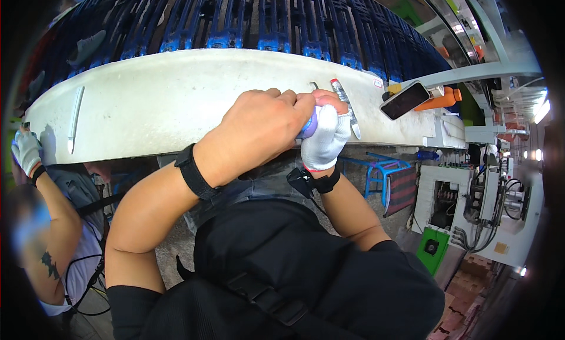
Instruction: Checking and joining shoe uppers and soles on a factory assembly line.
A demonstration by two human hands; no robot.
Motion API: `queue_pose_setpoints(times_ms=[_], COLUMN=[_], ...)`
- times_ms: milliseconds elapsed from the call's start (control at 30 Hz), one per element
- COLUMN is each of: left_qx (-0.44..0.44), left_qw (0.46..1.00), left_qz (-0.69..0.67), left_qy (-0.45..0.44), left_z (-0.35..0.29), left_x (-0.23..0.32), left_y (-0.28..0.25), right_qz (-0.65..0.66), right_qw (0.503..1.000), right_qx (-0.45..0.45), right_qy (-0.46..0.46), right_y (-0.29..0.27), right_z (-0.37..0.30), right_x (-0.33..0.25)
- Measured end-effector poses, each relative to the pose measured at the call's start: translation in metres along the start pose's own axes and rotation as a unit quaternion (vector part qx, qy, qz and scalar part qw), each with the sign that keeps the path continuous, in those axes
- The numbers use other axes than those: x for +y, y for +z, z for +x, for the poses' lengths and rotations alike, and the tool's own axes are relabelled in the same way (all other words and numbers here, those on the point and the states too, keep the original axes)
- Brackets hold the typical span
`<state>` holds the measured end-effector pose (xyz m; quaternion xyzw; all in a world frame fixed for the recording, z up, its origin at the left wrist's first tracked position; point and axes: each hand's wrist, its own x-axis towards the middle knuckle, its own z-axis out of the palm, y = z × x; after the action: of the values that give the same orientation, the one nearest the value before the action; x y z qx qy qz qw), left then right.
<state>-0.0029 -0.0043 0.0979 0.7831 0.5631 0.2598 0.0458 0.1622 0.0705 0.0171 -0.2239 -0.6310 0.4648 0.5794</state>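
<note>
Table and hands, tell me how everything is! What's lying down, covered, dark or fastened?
Table: smudged
Left hand: bare, fingers bent
Right hand: white-gloved
Left wristband: fastened
Phone: screen dark
Orange bottle: partly hidden
Red-ended tool: lying down
White stick: lying down
Co-worker's hand: gloved

glove point(327, 139): white, red-hemmed | worktop point(147, 110): off-white | slats point(271, 22): blue | seat point(402, 190): maroon-black striped

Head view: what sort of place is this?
Most likely a factory floor, at a workstation: blue slats like a conveyor's run behind the white bench, a cabled machine stands at right, and a co-worker's gloved hand is at left.
</note>
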Motion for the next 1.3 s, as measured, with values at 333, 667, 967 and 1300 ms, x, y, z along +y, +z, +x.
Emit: queue_pose_setpoints(times_ms=[333, 667, 967, 1300], left_qx=[-0.104, 0.113, 0.098, 0.014], left_qw=[0.968, 0.969, 0.966, 0.973], left_qz=[-0.151, -0.048, -0.006, 0.010], left_qy=[-0.171, -0.214, -0.238, -0.230], left_z=[-0.083, -0.143, -0.125, -0.106], left_x=[0.025, 0.004, 0.016, 0.010], left_y=[-0.067, 0.009, -0.002, -0.024], right_qz=[-0.233, -0.184, -0.272, -0.136], right_qw=[0.932, 0.906, 0.893, 0.922], right_qx=[-0.249, -0.374, -0.266, -0.321], right_qy=[-0.125, -0.079, -0.239, -0.169], right_y=[-0.018, -0.002, 0.022, 0.030], right_z=[-0.040, -0.023, -0.061, -0.041], right_x=[0.014, 0.010, -0.030, -0.023])
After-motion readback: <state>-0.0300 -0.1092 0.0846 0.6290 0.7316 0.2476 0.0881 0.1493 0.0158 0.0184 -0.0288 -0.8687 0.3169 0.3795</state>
